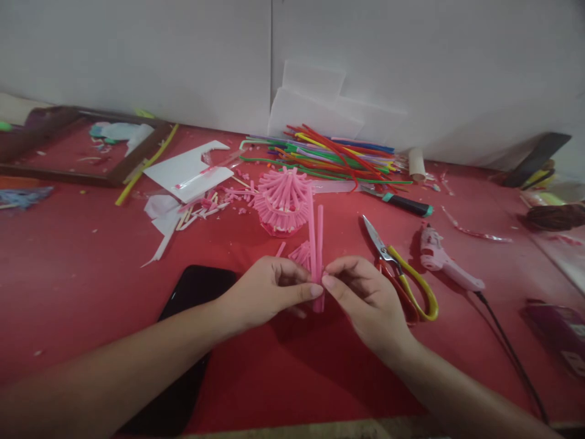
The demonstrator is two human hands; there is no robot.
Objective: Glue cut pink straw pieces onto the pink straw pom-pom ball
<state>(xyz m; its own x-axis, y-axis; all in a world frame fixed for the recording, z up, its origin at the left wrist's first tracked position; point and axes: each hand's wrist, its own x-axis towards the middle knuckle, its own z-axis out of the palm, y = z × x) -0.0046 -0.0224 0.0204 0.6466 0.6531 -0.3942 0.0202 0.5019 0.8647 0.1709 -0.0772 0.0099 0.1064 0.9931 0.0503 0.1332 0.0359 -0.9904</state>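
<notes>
My left hand (pixel 267 289) and my right hand (pixel 363 299) meet over the red table (pixel 68 268), both pinching a small bunch of pink straws (pixel 315 238) that stands upright between the fingertips. Short pink straw pieces (pixel 299 251) lie just behind my left fingers. Farther back sits a round pink ball of straw pieces (pixel 283 200). Scissors with yellow and red handles (pixel 402 274) lie right beside my right hand.
A black phone (pixel 194 292) lies under my left forearm. A pink glue gun (pixel 445 259) with a black cord rests to the right, a craft knife (pixel 404 204) behind it. Coloured straws (pixel 338 155), white foam sheets (pixel 187 171) and a wooden frame (pixel 73 146) lie at the back.
</notes>
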